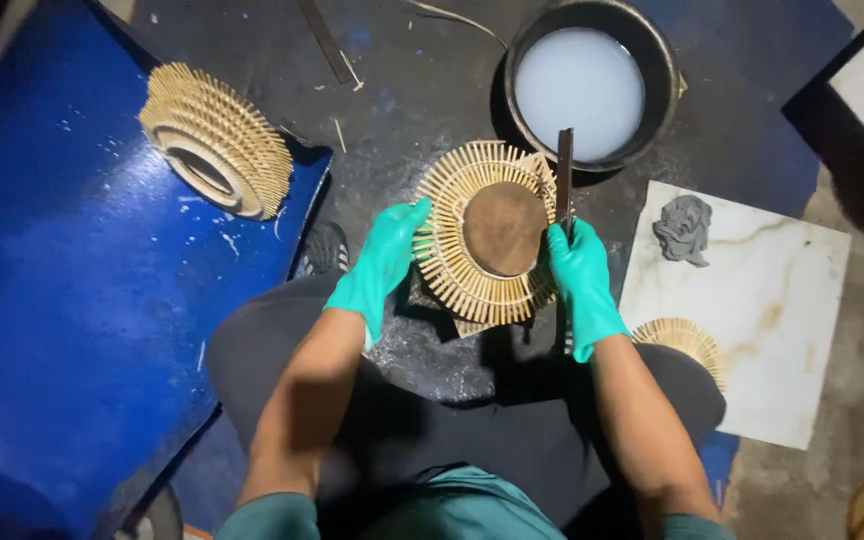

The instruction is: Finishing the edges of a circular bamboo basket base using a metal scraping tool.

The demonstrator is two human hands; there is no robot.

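L hand (380,268), green glove, grips rim of round straw-spoked disc w/ brown centre (487,232); R hand (582,285) clenched on flat dark blade (564,178) upright against disc. Black bowl of milky liquid (667,60) just behind; white marble tile (782,290) to R.

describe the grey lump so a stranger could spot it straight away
Find the white marble slab right of the gloved right hand. The grey lump sits near its upper left corner. Unlike the straw-coloured spoked rings around, it is a dull, wrinkled, clay-like blob.

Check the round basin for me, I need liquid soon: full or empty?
Nearly full: milky white liquid covers the dark round basin almost to its rim.
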